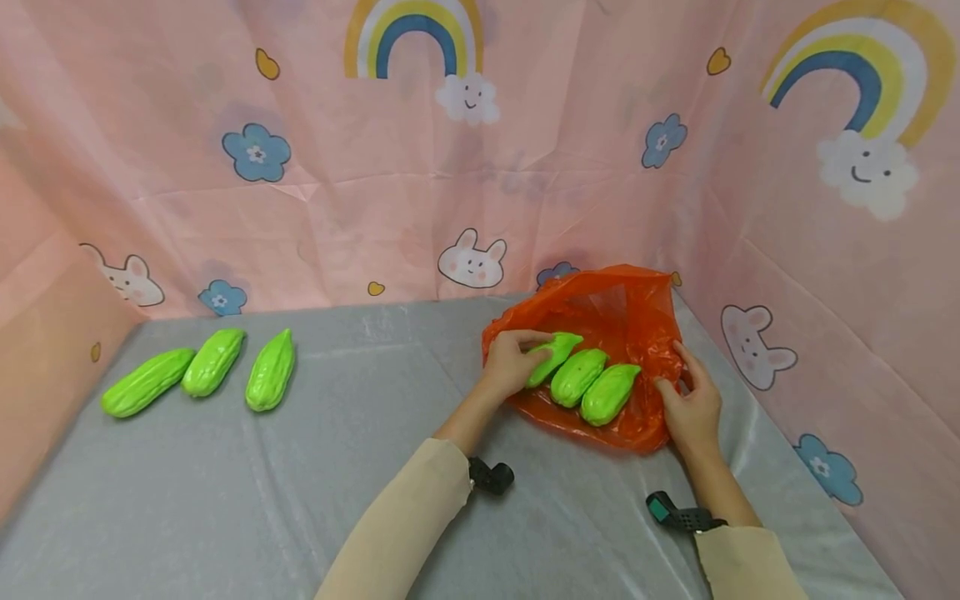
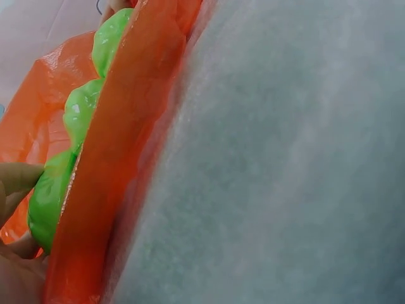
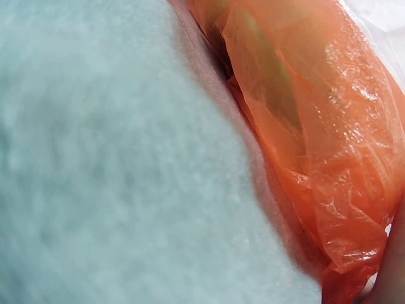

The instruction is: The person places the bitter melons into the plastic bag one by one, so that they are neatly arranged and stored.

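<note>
An orange plastic bag [image 1: 651, 321] lies on the table with its mouth spread open. Inside it are three bright green, ridged gourds in a row, the middle one [image 1: 579, 377] and right one [image 1: 610, 394] lying free of the hands. My left hand [image 1: 510, 364] reaches into the bag and grips the leftmost gourd [image 1: 557, 350]; the left wrist view shows thumb and finger on either side of this gourd [image 2: 47, 206]. At the bag's right edge, my right hand [image 1: 693, 410] pinches the plastic. The right wrist view shows crumpled bag [image 3: 342, 158] beside that hand, a gourd showing faintly through.
Three more green gourds lie at the table's left: one far left [image 1: 147, 383], one touching it [image 1: 213, 362], one slightly apart [image 1: 271, 371]. A grey cover lies over the table [image 1: 360, 467]. Pink printed cloth [image 1: 337, 192] walls the back and both sides.
</note>
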Demonstrator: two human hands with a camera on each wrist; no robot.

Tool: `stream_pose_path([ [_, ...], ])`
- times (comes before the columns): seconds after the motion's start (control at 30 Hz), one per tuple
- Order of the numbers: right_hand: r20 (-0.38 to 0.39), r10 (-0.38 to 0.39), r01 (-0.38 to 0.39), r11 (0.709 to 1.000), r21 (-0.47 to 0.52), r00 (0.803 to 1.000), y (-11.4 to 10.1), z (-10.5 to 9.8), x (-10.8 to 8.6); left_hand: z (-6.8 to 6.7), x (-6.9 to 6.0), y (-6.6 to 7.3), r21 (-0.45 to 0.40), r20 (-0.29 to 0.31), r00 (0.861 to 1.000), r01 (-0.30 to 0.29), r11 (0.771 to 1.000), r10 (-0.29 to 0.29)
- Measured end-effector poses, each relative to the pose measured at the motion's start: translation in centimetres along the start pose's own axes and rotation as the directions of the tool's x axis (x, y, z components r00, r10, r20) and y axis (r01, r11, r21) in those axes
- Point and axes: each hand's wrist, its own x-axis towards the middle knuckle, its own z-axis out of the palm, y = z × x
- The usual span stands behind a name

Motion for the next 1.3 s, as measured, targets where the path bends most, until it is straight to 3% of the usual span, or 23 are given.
stream_pose_path([
  [0.27,-0.001,-0.002,0.002,1.000,0.004,1.000,0.0,0.0,0.0,0.2,-0.4,0.4,0.060,-0.016,1.000,-0.010,0.998,0.011],
  [0.77,0.010,0.000,0.000,1.000,-0.003,1.000,-0.2,0.0,-0.1,0.1,-0.3,0.4,0.084,0.025,1.000,0.004,0.996,-0.006],
  [1.13,0.003,0.000,0.000,1.000,-0.008,1.000,-0.1,0.1,0.0,-0.3,-0.6,1.1,0.090,0.011,1.000,-0.006,0.996,0.005],
  [1.3,0.006,0.001,-0.001,1.000,-0.010,1.000,0.0,0.0,0.1,-0.8,-0.9,1.5,0.091,0.002,0.999,-0.037,0.995,0.037],
])
